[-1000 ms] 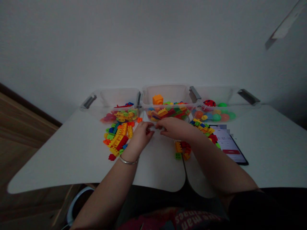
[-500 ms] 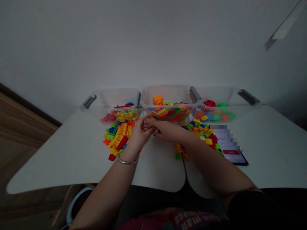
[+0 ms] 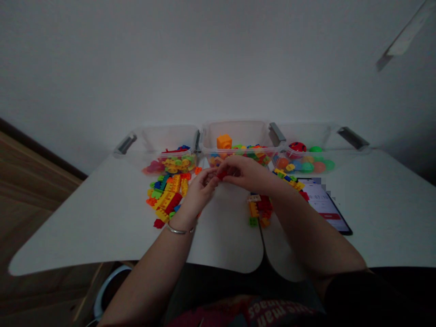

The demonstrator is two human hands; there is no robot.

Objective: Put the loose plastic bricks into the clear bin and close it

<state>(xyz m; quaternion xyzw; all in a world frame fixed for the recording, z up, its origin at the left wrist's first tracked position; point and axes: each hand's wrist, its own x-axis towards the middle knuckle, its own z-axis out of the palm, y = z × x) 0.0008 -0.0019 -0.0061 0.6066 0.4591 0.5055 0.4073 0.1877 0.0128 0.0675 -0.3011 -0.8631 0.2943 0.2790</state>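
Observation:
In front of the middle bin my two hands meet over a small red building block [image 3: 222,175]. My right hand [image 3: 245,174] pinches the block between thumb and curled fingers. My left hand [image 3: 203,187], with a silver bangle at the wrist, has its thumb and fingers closed on the block's left side. The fingers cover part of the block. Left of my left hand lies a pile of toy building blocks [image 3: 166,200], mostly yellow, red and green. A second pile of blocks [image 3: 260,209] shows partly behind my right forearm.
Three clear plastic bins stand along the wall: a left bin [image 3: 170,136] with mixed pieces, a middle bin [image 3: 252,131] with blocks and a big orange cube [image 3: 224,141], and a right bin [image 3: 316,136] with coloured balls. A phone [image 3: 329,215] lies at right on the white table [image 3: 112,218].
My right hand has lifted and curled, its wrist now higher. A red block shows between my fingertips, where none was visible before. My left hand has barely moved.

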